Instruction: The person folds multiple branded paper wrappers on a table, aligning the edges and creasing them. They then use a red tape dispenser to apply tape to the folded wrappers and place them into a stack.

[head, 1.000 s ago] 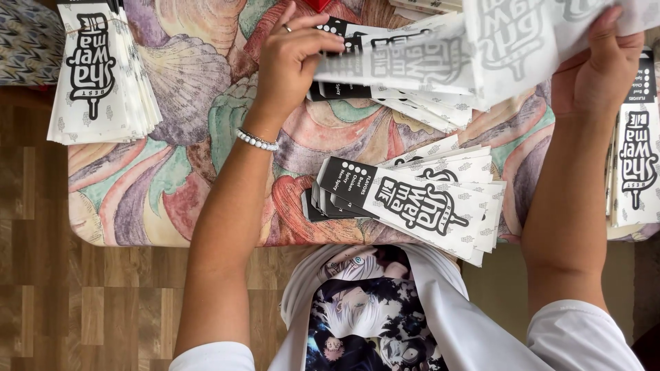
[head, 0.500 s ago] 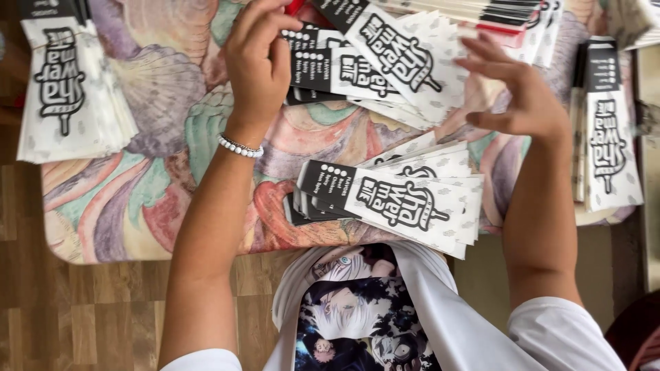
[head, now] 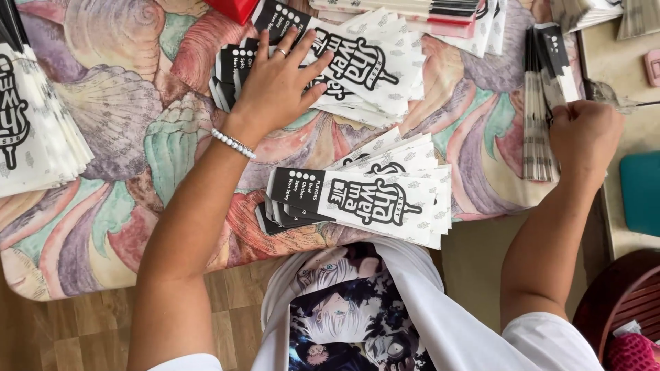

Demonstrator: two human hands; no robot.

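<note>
My left hand (head: 278, 81) lies flat, fingers spread, on a fanned pile of white-and-black paper sleeves (head: 371, 65) on a table with a seashell-patterned cloth (head: 117, 137). A bead bracelet is on that wrist. My right hand (head: 584, 134) is closed on the edge of an upright stack of sleeves (head: 540, 103) at the table's right side. Another fanned pile of the same sleeves (head: 371, 199) lies near the front edge, between my arms.
A further pile of sleeves (head: 34, 130) sits at the left edge. Stacked sleeves (head: 405, 10) and a red object (head: 234, 8) lie at the back. A teal item (head: 641, 192) and a dark wooden chair (head: 619, 302) are on the right. Wooden floor shows below.
My right hand moved from the back pile to the right and closed on the upright stack. My left hand spread flat on the back pile. The view shifted left.
</note>
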